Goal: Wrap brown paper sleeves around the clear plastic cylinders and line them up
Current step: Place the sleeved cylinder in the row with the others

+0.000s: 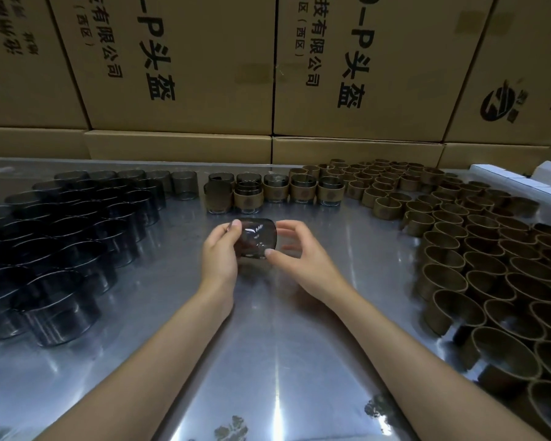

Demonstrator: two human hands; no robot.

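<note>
Over the middle of the steel table (268, 361), both hands are up around one bare cylinder (254, 238), held just above the surface and tipped on its side. No sleeve on it yet as far as I can see. The left hand (220, 249) has its fingers curled round the left side with the thumb on top, so that's a real grip. The right hand (295, 246) is looser: thumb touching the lower right edge, the other fingers arched over the far side. Whether those fingers actually touch the plastic, I can't tell.

Bare cylinders (61, 249) crowd the table's left side, and the paper sleeves (477, 268) are heaped along the right side and toward the far right corner. Near the far edge, in front of the cardboard boxes (185, 68), sits the finished row (274, 192), a handful of wrapped ones side by side, with a couple more in front at its left end.

If I were doing this bit, I'd let the left hand keep the cylinder steady and free the right to fetch a sleeve from the near part of the heap. The plastic looks slick, so hold it by the rims, not the middle, where the sleeve has to go. Open the split in the sleeve, wrap it level so it doesn't sit crooked, then set it down snug against the front wrapped ones so the line stays straight.
</note>
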